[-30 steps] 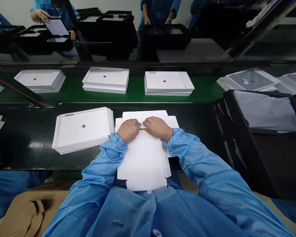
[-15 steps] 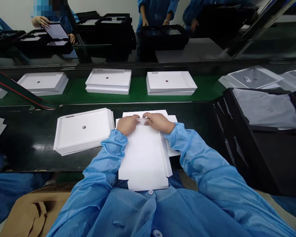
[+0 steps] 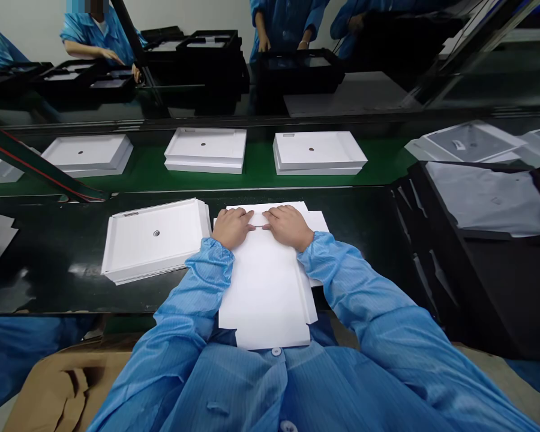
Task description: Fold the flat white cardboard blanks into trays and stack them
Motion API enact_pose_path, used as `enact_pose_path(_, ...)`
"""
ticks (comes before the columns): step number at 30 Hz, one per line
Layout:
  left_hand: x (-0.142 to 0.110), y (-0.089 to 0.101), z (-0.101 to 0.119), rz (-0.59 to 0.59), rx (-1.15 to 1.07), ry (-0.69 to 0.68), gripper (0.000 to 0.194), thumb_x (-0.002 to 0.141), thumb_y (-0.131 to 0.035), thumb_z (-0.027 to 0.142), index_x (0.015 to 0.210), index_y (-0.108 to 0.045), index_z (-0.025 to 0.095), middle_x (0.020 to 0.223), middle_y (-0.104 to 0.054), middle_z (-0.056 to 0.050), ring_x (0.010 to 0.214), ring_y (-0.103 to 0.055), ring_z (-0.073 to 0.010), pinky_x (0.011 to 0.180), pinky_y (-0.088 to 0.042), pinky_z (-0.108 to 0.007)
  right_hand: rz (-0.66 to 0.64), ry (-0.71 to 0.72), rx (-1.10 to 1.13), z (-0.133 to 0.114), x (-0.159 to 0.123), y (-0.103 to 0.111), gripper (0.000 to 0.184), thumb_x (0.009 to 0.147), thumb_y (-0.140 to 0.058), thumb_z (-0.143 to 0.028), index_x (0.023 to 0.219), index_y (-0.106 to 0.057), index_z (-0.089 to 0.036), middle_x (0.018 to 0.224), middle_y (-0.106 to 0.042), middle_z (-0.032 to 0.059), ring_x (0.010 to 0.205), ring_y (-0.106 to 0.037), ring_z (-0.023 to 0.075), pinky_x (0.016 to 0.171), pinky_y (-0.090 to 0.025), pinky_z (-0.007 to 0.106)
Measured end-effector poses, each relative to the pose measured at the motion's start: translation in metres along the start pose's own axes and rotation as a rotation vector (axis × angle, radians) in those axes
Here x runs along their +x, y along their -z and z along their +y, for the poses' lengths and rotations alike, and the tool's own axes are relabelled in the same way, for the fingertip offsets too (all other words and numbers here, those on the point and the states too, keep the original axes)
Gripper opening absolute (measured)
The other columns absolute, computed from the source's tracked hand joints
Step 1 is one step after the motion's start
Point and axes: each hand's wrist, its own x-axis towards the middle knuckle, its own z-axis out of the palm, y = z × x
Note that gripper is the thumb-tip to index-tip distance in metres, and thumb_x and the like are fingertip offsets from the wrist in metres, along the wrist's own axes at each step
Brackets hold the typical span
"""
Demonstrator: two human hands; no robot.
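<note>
A flat white cardboard blank [image 3: 265,282] with cut-out corners lies in front of me, its near end overhanging the table edge against my smock. Near its far end, my left hand [image 3: 232,227] grips a crease line, thumb below and curled fingers above. Opposite it, my right hand [image 3: 290,226] holds the same crease in a mirrored way, the thumbs a small gap apart. Other white sheets show from underneath on the right. Left of my hands rests a stack of shallow white card trays [image 3: 157,246], the top one with a round hole.
Beyond the table, a green conveyor belt [image 3: 259,162] carries several white box trays. Black trays [image 3: 490,264] with grey-white sheets crowd the right side. A brown carton [image 3: 67,384] stands at lower left. Co-workers in blue handle black trays behind the belt.
The raised strip at the blank's far end now lies flatter beneath my fingers, which have moved over it. Across the belt, a co-worker has lowered a tilted black tray.
</note>
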Motion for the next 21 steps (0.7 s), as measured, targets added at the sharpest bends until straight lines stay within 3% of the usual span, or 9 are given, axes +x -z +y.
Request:
enact_pose_path(5,-0.001,-0.001,-0.007,0.094,-0.024,-0.093,0.032,0.098,-0.058,0.041,0.124,-0.070,0.026,0.122,-0.071,-0.008,0.118,-0.057,-0.0288,0.101,-0.030,-0.050,-0.013,-0.003,-0.048,0.000,-0.001,-0.001,0.048,0.106,-0.036,-0.043,0.127,-0.063,-0.010,0.108,-0.068,0.0171,0.097,-0.057,0.0290,0.083,-0.031,0.041)
enact_pose_path(12,0.000,-0.011,-0.009,0.125,0.039,-0.131,0.028,0.098,-0.058,0.029,0.121,-0.072,0.024,0.114,-0.072,-0.010,0.107,-0.059,-0.0279,0.089,-0.035,-0.046,-0.070,0.021,-0.096,-0.003,0.001,0.005,0.047,0.107,-0.036,-0.040,0.126,-0.062,-0.007,0.109,-0.068,0.0178,0.096,-0.056,0.0281,0.081,-0.028,0.039)
enact_pose_path(21,0.000,-0.012,-0.008,0.163,0.065,-0.186,0.029,0.100,-0.052,0.027,0.122,-0.072,0.022,0.102,-0.076,-0.010,0.094,-0.062,-0.0265,0.083,-0.033,-0.046,-0.085,0.042,-0.071,0.001,-0.001,0.011,0.046,0.106,-0.038,-0.040,0.126,-0.062,-0.006,0.109,-0.067,0.0193,0.098,-0.056,0.0290,0.082,-0.029,0.039)
